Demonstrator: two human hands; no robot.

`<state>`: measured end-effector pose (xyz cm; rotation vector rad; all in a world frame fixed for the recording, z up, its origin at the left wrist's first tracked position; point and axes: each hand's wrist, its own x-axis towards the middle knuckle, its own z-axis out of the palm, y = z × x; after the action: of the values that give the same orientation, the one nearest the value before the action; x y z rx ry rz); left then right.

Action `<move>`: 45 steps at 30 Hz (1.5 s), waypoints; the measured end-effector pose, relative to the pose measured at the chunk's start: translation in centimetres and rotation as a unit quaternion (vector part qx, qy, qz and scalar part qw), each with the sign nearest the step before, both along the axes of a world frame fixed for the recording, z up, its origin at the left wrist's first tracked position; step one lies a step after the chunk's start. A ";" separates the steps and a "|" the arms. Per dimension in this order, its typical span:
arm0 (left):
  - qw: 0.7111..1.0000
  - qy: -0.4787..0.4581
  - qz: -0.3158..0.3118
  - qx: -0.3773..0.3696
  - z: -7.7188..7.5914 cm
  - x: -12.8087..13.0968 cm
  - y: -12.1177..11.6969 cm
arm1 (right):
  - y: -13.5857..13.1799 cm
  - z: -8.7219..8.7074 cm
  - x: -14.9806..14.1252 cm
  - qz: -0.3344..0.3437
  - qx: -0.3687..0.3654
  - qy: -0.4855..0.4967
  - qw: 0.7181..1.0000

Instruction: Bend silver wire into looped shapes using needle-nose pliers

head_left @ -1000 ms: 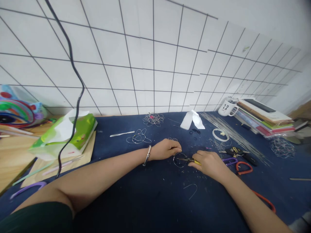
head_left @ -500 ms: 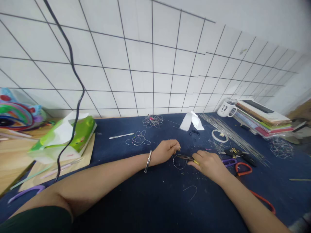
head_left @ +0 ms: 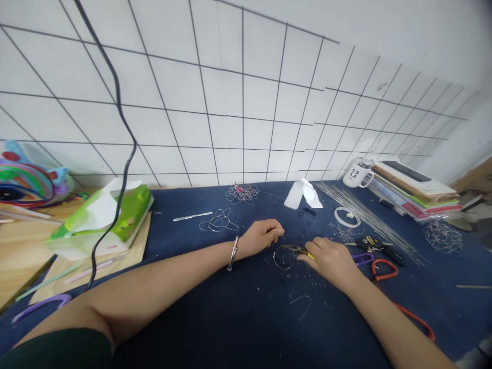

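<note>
My right hand is wrapped round a pair of pliers with yellow handles, their jaws pointing left. Just under the jaws is a thin wire loop; whether the jaws grip it I cannot tell. My left hand is closed in a pinch left of the plier tips, with its fingertips above the loop. What lies between those fingers is too small to make out. A loose curved piece of wire lies on the dark blue cloth below.
Beyond my left hand lie a beaded wire shape and a wire flower. To the right are a wire coil, straight wires, black-handled cutters and red handles. A mug and tissue pack stand farther out.
My left hand has shifted very slightly left and the plier jaws have tilted a little. Both hands keep nearly the same place; the camera view has moved slightly.
</note>
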<state>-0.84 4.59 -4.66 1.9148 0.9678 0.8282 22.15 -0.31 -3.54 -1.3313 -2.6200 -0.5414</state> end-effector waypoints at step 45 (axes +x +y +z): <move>0.993 -0.033 -0.078 -0.083 -0.5 0.0 0.4 | 0.6 0.8 -0.2 -0.004 -0.094 0.153 0.984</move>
<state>-0.82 4.99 -5.12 1.7833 0.8111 0.6927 21.94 0.28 -2.76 -1.3537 -2.4578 -0.0809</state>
